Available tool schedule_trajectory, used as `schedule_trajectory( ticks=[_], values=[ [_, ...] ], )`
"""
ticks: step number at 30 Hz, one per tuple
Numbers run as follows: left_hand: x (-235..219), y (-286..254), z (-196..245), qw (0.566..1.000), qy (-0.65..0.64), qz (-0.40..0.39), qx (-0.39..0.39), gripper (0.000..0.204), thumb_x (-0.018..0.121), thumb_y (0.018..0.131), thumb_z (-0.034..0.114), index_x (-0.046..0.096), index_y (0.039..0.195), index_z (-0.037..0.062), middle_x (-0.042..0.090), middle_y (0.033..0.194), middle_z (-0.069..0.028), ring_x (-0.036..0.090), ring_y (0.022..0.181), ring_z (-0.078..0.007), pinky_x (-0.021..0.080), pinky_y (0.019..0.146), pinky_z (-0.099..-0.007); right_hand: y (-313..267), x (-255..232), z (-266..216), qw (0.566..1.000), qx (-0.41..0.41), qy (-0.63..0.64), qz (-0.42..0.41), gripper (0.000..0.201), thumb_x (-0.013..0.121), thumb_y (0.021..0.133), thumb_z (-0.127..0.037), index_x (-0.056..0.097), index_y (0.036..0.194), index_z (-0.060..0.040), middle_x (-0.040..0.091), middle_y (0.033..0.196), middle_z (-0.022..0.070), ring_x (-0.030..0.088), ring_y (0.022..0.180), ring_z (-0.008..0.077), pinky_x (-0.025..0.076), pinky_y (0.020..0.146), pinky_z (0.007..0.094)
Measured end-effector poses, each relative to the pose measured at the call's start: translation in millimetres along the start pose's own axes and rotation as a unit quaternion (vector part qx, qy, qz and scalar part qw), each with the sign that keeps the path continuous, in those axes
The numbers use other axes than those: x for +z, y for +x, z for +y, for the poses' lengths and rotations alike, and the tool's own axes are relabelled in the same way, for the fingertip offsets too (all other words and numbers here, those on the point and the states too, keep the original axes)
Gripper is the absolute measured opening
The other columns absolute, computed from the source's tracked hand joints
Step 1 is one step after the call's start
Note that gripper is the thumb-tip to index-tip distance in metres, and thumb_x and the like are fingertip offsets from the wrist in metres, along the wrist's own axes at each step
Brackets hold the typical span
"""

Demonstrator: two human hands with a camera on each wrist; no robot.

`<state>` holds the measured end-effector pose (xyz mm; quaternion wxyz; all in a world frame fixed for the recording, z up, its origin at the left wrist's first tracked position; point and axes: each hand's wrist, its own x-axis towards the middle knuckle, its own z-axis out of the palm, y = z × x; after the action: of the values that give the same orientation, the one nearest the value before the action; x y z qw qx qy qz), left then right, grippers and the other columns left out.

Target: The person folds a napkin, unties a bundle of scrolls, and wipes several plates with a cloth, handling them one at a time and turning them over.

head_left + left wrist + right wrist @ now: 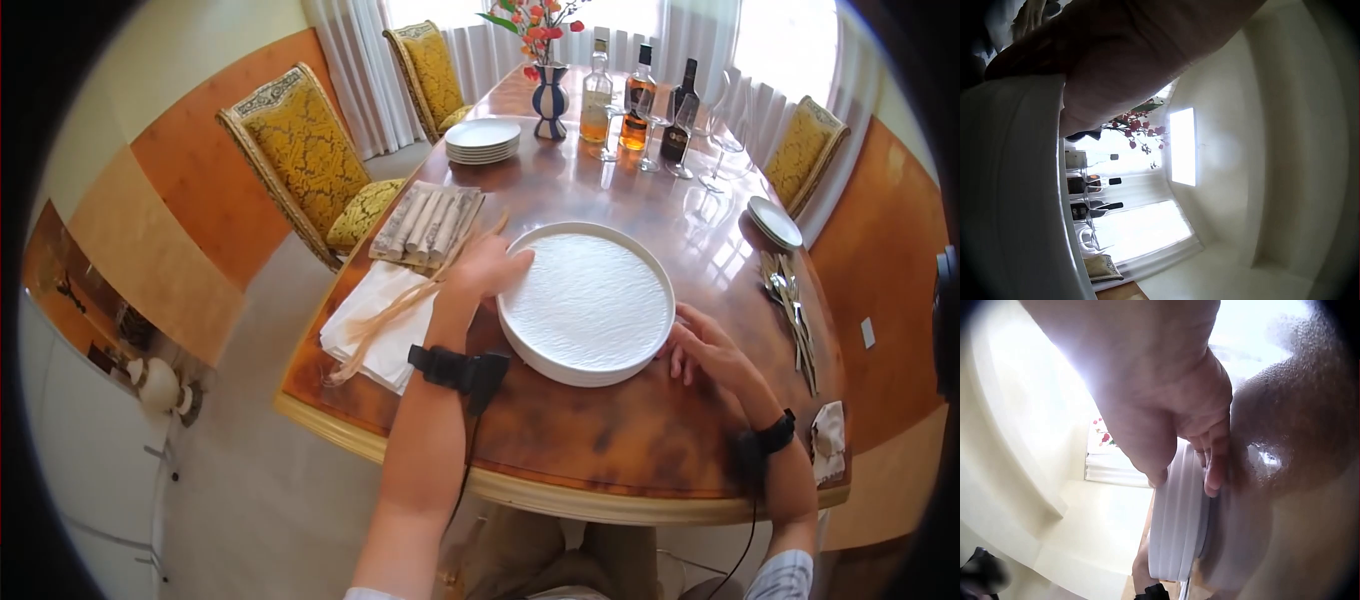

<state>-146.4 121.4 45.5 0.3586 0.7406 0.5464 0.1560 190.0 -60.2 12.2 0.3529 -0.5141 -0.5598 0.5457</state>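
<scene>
A stack of white dinner plates [590,300] with raised rims and a rippled top surface stands near the table's front edge. My left hand [487,268] grips its left side, thumb over the rim and the other fingers mostly hidden. At the right side, my right hand [712,352] holds the stack's edge. The right wrist view has its thumb by the upper rim and its fingers [1213,478] curled at the underside. Tan raffia strands [400,300] run beside my left hand, across folded white napkins [370,325].
Rolled patterned napkins [430,225] lie at left, with smaller plates [483,140] behind. A flower vase [550,100], bottles [635,105] and wine glasses [715,150] stand farther back. Small plates [775,222], cutlery [795,315] and a bunched cloth [828,440] line the right edge.
</scene>
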Motion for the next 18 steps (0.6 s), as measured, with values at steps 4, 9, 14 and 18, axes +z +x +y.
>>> schedule_trajectory(
  ticks=[4, 9, 14, 18],
  values=[
    [-1.6, 2.6, -4.5, 0.999, -0.016, -0.034, -0.005, 0.056, 0.059, 0.100, 0.046, 0.072, 0.121, -0.0035, 0.076, 0.096, -0.0126, 0.074, 0.077, -0.0207, 0.059, 0.061, -0.0356, -1.1, 3.3, 2.0, 0.999, 0.006, 0.031, -0.009, 0.061, 0.057, 0.109, -0.029, 0.031, 0.158, -0.0031, 0.072, 0.104, 0.0144, 0.068, 0.069, 0.0126, 0.057, 0.055, 0.0241],
    [4.7, 16.8, -23.3, 0.996, -0.054, -0.040, 0.055, 0.055, 0.056, 0.102, 0.043, 0.071, 0.118, -0.0072, 0.076, 0.097, -0.0180, 0.074, 0.087, -0.0264, 0.059, 0.072, -0.0390, -3.7, 14.9, 2.8, 0.997, -0.007, 0.073, 0.009, 0.065, 0.061, 0.108, -0.024, 0.029, 0.159, -0.0014, 0.072, 0.100, 0.0152, 0.069, 0.069, 0.0145, 0.058, 0.057, 0.0259],
    [4.1, 30.4, -40.4, 0.993, 0.059, 0.039, 0.097, 0.040, 0.061, 0.104, 0.031, 0.071, 0.119, -0.0043, 0.075, 0.100, -0.0073, 0.069, 0.087, -0.0145, 0.056, 0.079, -0.0326, 14.5, 16.1, -1.4, 0.996, -0.015, 0.092, 0.001, 0.064, 0.063, 0.106, -0.025, 0.032, 0.156, 0.0004, 0.071, 0.098, 0.0128, 0.067, 0.068, 0.0137, 0.058, 0.055, 0.0267],
    [9.8, 39.7, -63.0, 0.984, -0.156, 0.052, 0.062, 0.037, 0.061, 0.104, 0.025, 0.064, 0.130, -0.0008, 0.072, 0.104, -0.0060, 0.067, 0.086, -0.0133, 0.055, 0.075, -0.0323, 57.2, -3.8, 3.8, 0.998, 0.006, 0.061, 0.004, 0.069, 0.064, 0.105, -0.037, 0.034, 0.155, -0.0002, 0.070, 0.098, 0.0134, 0.068, 0.068, 0.0158, 0.058, 0.054, 0.0288]
  ],
)
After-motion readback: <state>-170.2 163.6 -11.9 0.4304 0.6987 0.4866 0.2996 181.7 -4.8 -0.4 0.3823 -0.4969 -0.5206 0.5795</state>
